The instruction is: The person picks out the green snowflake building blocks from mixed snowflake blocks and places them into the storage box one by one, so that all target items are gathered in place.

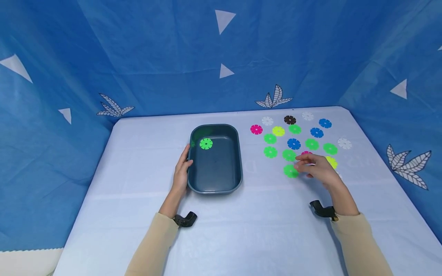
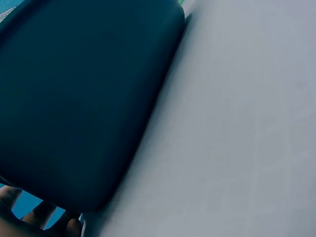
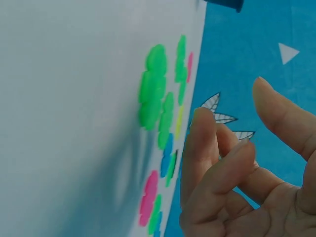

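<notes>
A dark teal plastic tray [image 1: 215, 189] stands on the table, with one bright green notched disc [image 1: 206, 143] lying inside it toward the far left. My left hand [image 1: 180, 172] rests against the tray's left side, fingers along the outer wall and thumb at the rim; the left wrist view catches its fingertips [image 2: 42, 215] beside the wall. On the right, my right hand [image 1: 319, 168] hovers over the near part of a spread of notched discs, close to a green disc [image 1: 291, 171]. Its fingers are loosely bent, the thumb stands apart, and nothing is between them in the right wrist view.
Several more flat discs lie spread at the right: pink [image 1: 256, 129], yellow [image 1: 278, 131], blue [image 1: 294, 144], brown [image 1: 290, 120] and white [image 1: 344, 143]. A white cloth covers the table [image 1: 138, 153]. Behind it hangs a blue curtain [image 1: 155, 57] with white triangles and leaf prints.
</notes>
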The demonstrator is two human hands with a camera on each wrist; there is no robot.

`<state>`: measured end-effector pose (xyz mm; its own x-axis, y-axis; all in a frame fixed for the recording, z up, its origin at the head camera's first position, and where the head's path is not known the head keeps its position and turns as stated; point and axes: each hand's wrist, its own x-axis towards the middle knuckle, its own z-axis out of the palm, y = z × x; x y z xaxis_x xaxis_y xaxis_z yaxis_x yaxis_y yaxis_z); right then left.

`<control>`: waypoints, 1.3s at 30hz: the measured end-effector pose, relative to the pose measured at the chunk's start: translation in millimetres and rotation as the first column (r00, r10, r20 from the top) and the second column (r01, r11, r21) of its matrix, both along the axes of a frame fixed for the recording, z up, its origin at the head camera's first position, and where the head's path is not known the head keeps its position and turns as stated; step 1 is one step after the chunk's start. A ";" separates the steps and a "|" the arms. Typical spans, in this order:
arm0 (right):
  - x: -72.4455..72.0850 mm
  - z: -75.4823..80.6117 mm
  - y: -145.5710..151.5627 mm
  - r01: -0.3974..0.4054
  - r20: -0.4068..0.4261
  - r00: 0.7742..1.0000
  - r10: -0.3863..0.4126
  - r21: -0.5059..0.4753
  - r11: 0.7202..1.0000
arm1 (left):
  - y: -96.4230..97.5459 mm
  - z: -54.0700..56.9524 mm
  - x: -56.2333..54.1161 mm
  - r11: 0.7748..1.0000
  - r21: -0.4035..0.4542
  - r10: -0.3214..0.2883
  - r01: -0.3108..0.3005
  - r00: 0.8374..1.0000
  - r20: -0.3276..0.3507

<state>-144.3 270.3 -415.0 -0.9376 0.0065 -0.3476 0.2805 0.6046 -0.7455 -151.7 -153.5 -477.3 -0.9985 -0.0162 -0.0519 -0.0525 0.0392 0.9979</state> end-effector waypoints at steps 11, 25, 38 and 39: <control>-3.2 -24.6 7.9 0.014 0.014 1.000 -0.015 0.037 0.999 | -0.5 -0.3 0.6 1.000 0.009 0.000 0.000 1.000 0.000; -6.7 -35.0 -1.6 -0.032 -0.037 0.999 0.039 0.176 0.984 | -1.1 0.8 0.6 1.000 0.009 -0.002 0.002 1.000 0.000; -5.8 -29.1 -2.1 -0.066 -0.070 0.994 0.079 0.172 0.983 | 0.1 0.8 1.0 1.000 0.024 0.001 -0.001 1.000 -0.007; -5.1 -27.7 -2.0 -0.068 -0.073 0.994 0.082 0.169 0.983 | 0.4 0.9 1.2 1.000 0.026 0.002 -0.002 1.000 -0.008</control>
